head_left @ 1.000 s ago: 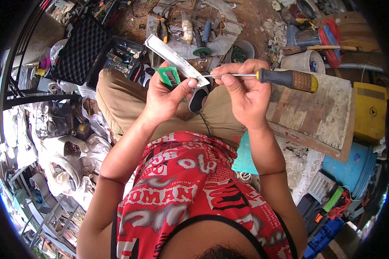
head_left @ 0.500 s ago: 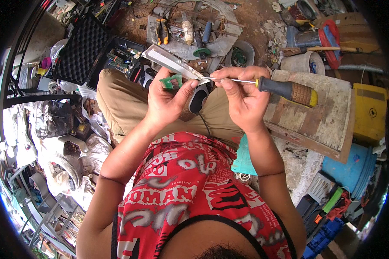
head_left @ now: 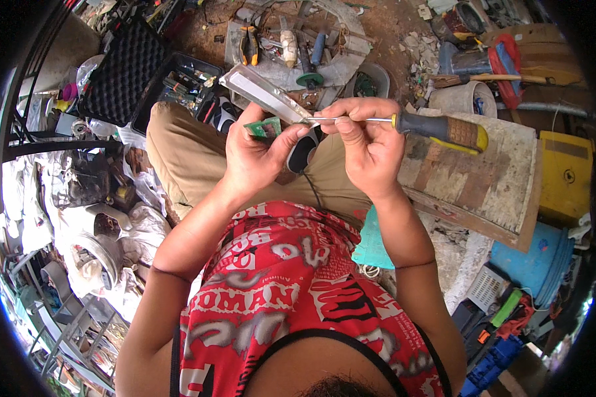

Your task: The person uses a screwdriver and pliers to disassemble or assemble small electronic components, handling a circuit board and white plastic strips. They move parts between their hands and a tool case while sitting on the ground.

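My left hand [head_left: 253, 155] is closed around a long whitish strip-shaped housing [head_left: 265, 94], which slants up and to the left. A small green circuit board [head_left: 263, 128] sticks out by the same hand's fingers and thumb. My right hand [head_left: 372, 135] pinches the metal shaft of a screwdriver [head_left: 437, 132] between thumb and fingers. Its black and yellow handle points right, beyond the hand. The screwdriver's tip meets the housing's near end, close to my left thumb. Exactly what the tip touches is too small to make out.
Pliers [head_left: 248, 46] with orange-and-black handles lie ahead among other tools. At the far left stands an open black case [head_left: 179, 92] with small parts. A wooden board [head_left: 477, 175] lies to the right, beside a yellow box [head_left: 567, 175] and a blue container [head_left: 535, 258].
My right hand and the screwdriver have shifted slightly left, and the handle has turned a little. My left hand keeps its hold on the housing.
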